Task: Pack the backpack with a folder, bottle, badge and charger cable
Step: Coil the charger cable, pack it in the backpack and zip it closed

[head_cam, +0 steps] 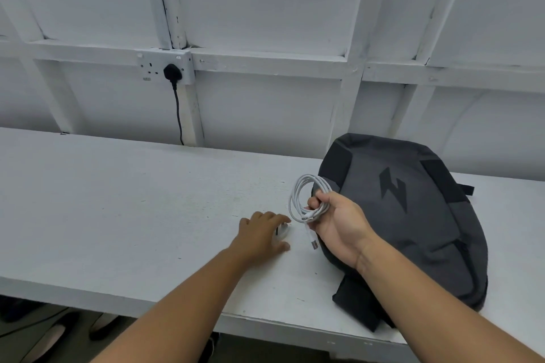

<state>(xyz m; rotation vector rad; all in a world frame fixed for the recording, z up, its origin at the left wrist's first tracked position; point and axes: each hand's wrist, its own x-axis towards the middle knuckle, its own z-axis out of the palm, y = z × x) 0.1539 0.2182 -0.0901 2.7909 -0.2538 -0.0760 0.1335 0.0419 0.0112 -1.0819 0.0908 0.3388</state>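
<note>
A dark grey backpack [413, 215] lies flat on the white table [118, 200] at the right, its black lightning logo facing up. Just left of it, my right hand [339, 224] is shut on a coiled white charger cable [303, 197], held above the table with a plug end dangling below the fist. My left hand [262, 234] rests palm down on the table beside it, fingers over a small white charger plug [282, 231] that is mostly hidden. No folder, bottle or badge is in view.
A white panelled wall runs behind the table. A double wall socket [165, 69] holds a black plug whose black cord [179, 115] drops behind the table. Dark shoes [59, 327] lie on the floor under the front edge.
</note>
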